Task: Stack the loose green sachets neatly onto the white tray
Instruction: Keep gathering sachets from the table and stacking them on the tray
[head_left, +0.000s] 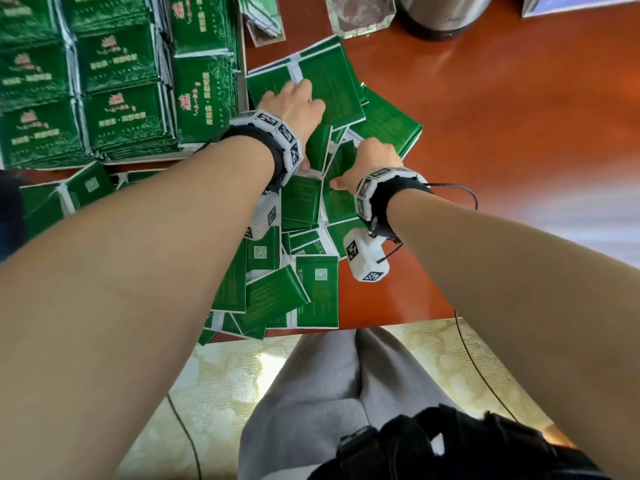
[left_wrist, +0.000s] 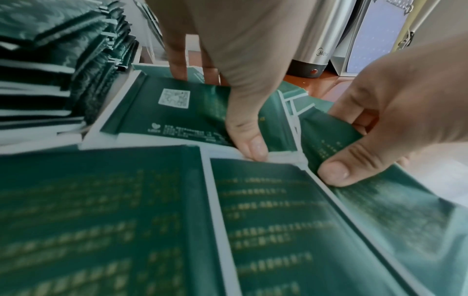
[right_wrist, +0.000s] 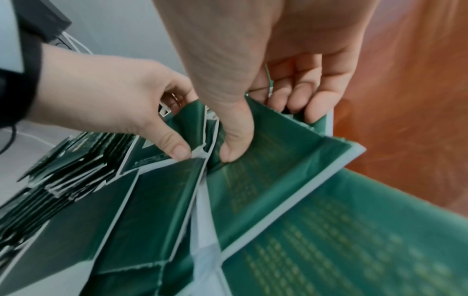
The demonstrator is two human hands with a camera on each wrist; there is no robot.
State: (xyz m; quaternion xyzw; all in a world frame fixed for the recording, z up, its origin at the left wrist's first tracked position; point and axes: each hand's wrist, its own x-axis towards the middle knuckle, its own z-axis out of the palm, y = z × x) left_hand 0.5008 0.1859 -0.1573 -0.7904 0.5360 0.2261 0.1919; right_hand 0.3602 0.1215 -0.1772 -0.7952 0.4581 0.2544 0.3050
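Observation:
Loose green sachets [head_left: 304, 282] lie in a heap on the red-brown table between my arms. Neat stacks of green sachets [head_left: 121, 109] fill the white tray [head_left: 149, 158] at the far left. My left hand [head_left: 294, 105] reaches to the heap's far end beside the tray. In the left wrist view this left hand [left_wrist: 222, 106] grips a sachet with a QR code [left_wrist: 162, 112], fingers on its far edge and thumb on its near edge. My right hand [head_left: 363, 157] is just to the right. Thumb and curled fingers of the right hand [right_wrist: 268, 132] pinch a bent sachet [right_wrist: 278, 160].
A steel kettle [head_left: 436, 12], a clear glass dish [head_left: 360, 12] and a pale box [head_left: 581, 3] stand at the back. Bare table [head_left: 502, 116] extends to the right of the heap. The table's front edge runs just behind my knees. More loose sachets [head_left: 69, 195] lie in front of the tray.

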